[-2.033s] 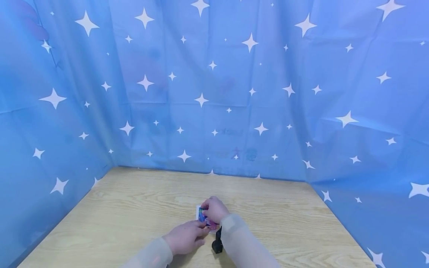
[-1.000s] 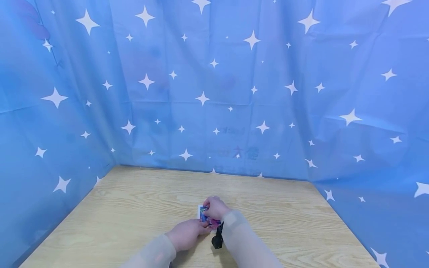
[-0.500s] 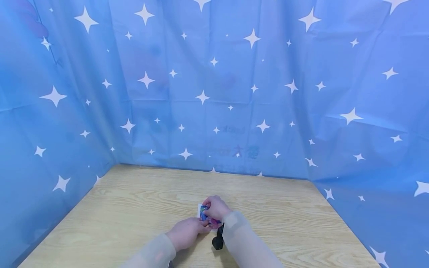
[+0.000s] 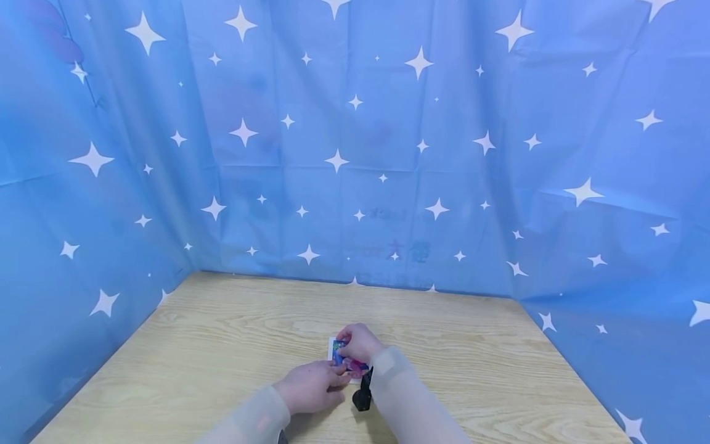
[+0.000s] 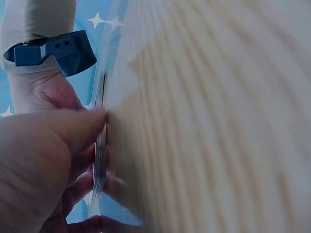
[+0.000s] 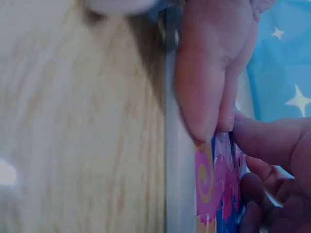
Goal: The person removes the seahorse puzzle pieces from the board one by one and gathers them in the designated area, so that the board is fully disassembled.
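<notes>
A small, flat jigsaw puzzle (image 4: 338, 349) with a white border lies on the table below the middle of the head view. Pink, orange and blue printing with thin seams shows on the puzzle (image 6: 227, 182) in the right wrist view. My left hand (image 4: 312, 387) rests at its near left side, fingertips pressing straight onto the picture. At the far right side, my right hand (image 4: 362, 343) holds it with curled fingers and thumb, covering much of the picture. The left wrist view shows the puzzle (image 5: 101, 138) edge-on, the left thumb at its edge.
A black wrist camera (image 4: 363, 394) hangs below the right sleeve, close to the puzzle's near edge. Wood-grain tabletop (image 4: 233, 333) spreads around the hands. A blue curtain with white stars (image 4: 333, 203) encloses the table at the back and sides.
Both hands stay at the puzzle with only slight shifts of the fingers. The left fingers draw a little closer to the right hand; the whole head view shifts slightly.
</notes>
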Available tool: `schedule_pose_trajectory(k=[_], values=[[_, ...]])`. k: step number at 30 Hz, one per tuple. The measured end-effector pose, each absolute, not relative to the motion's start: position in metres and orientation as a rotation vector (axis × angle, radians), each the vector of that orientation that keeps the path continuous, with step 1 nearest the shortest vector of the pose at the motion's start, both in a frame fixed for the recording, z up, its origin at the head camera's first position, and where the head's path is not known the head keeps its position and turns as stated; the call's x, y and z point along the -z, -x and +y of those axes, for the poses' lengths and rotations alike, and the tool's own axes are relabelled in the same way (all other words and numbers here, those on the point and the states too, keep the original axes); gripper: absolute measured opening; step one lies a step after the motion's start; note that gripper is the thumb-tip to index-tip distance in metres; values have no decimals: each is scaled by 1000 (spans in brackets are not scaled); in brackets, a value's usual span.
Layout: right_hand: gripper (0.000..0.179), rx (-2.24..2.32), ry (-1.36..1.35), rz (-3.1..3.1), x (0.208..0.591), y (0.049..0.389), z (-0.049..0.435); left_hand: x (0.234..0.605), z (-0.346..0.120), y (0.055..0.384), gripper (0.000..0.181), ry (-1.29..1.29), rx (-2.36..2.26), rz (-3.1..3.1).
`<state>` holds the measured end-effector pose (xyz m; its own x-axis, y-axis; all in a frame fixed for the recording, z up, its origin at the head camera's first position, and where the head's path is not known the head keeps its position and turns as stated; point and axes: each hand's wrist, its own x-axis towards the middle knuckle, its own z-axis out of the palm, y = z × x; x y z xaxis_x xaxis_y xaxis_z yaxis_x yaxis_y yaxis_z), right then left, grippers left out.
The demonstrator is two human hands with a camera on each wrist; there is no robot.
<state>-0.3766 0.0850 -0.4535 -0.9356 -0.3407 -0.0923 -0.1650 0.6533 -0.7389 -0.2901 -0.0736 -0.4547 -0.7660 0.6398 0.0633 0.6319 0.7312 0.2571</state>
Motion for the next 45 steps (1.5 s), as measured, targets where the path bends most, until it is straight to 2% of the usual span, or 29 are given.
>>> schedule_pose_trajectory(k=[7, 18, 25, 45], values=[[16, 1067, 449, 2713, 456, 375, 86, 457, -72, 291, 56, -958, -459, 2853], [16, 880, 559, 2757, 443, 370, 85, 452, -72, 289, 55, -891, -508, 2827], [22, 895, 506, 2690, 444, 377, 86, 451, -70, 289, 55, -895, -498, 2809], [23, 983, 466, 2644, 445, 382, 82, 447, -73, 291, 57, -889, -480, 2811]])
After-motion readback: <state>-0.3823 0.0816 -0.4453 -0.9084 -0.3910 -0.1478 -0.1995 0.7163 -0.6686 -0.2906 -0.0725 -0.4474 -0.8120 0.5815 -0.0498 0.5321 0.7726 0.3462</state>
